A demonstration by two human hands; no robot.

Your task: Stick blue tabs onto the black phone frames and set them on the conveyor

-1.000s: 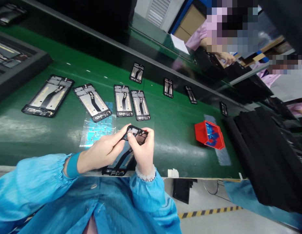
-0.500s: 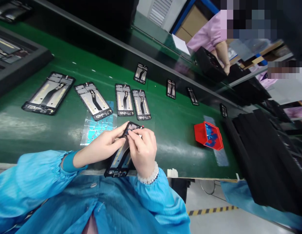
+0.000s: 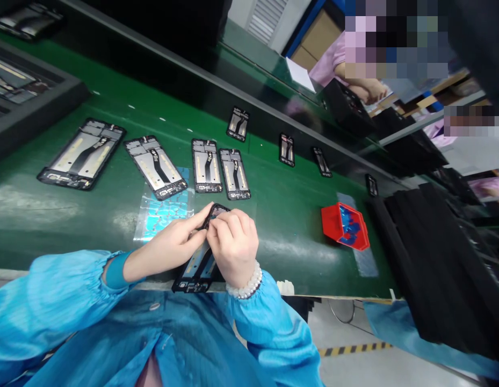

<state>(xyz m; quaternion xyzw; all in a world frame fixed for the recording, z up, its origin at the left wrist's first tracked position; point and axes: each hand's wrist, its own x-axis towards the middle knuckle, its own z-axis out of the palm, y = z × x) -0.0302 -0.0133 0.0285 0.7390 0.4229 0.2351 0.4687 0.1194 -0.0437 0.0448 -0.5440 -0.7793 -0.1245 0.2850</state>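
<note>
A phone frame [image 3: 194,269] with a black ribbon cable lies tilted at the bench's front edge, close to my body. My left hand [image 3: 168,248] grips its upper left side, thumb and fingers around the edge. Over the upper part of the same frame, my right hand [image 3: 234,242] is closed in a pinch. Whatever sits between those fingertips is hidden. Under and behind my left hand is a clear sheet of shiny blue stickers [image 3: 163,212]. Just beyond lie more phone frames, among them a tilted one [image 3: 156,167] and two side by side [image 3: 207,165].
A red bin [image 3: 332,222] with blue film scraps stands at the right on a clear strip. Black foam slabs [image 3: 430,263] are stacked beyond it. A dark tray [image 3: 40,115] is at the left. Several phone frames [image 3: 287,149] lie along the far belt. Across the bench a person's hands [image 3: 368,90] show.
The phone frames on the far belt have shifted slightly right. My right fingers have moved a little left and down over the held frame. The person's hands across the bench have moved.
</note>
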